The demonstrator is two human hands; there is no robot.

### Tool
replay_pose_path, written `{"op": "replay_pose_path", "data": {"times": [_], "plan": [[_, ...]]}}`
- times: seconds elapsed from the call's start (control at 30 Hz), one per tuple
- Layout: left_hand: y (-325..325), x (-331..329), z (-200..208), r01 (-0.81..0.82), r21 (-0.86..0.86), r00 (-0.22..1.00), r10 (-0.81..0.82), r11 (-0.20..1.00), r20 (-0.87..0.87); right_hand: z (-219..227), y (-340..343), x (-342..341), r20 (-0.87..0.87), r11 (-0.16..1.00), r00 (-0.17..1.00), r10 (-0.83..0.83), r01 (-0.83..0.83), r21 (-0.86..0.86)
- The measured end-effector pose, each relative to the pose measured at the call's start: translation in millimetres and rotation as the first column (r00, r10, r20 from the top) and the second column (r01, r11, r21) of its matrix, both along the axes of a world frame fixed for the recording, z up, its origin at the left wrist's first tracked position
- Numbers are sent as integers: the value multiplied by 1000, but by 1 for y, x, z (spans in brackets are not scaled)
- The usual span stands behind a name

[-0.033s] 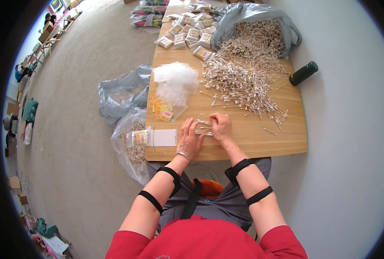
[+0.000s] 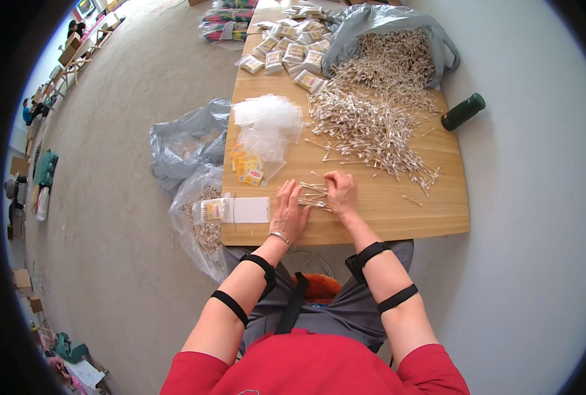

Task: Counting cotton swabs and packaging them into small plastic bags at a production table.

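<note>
A small loose bunch of swabs [image 2: 314, 195] is laid on the table [image 2: 411, 220] near its front edge, between the two hands. Its left ends are met by the left hand [image 2: 290, 212], which is held palm down with the fingers fairly straight and the thumb set apart; whether any swabs are pinched there cannot be made out. The right ends are met by the right hand [image 2: 341, 194], whose fingers are curled in; what is gripped inside them is hidden.

Just beside the left hand, a white block [image 2: 251, 210] is placed, with a filled pack [image 2: 214, 210] set against its left end, at the table's edge. Beyond these, yellow cards [image 2: 248, 166] and clear sleeves [image 2: 268, 118] are spread, partly overlapped.

A big heap [image 2: 372, 122] of swabs is spilled from a grey bag [image 2: 444, 52] at the far right, with more packs [image 2: 293, 52] piled to its left. A dark green bottle [image 2: 463, 112] is seen at the right edge. Left of the table, swabs are held in a clear bag [image 2: 194, 243].
</note>
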State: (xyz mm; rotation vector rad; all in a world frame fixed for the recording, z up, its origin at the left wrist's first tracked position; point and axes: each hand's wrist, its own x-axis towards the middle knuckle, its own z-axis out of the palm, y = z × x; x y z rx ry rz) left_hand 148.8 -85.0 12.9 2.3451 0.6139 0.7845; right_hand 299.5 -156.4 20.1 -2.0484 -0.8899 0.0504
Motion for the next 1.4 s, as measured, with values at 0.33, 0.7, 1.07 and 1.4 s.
{"op": "replay_pose_path", "data": {"times": [0.33,0.7,1.07,1.4], "plan": [[2,-1,-2,32,49,999,-30,998,-36,9,-30,8,326,979,932,-156,189,-71],[-2,2,2,11,-82,1000,-9,997,27,6,-11,-14,296,977,951,88,-24,-214],[2,-2,2,83,71,993,-77,994,-90,9,-31,4,366,950,894,-259,304,-70],[-3,2,12,42,-104,999,-43,994,-14,1,-4,6,89,981,993,84,-67,-183]]}}
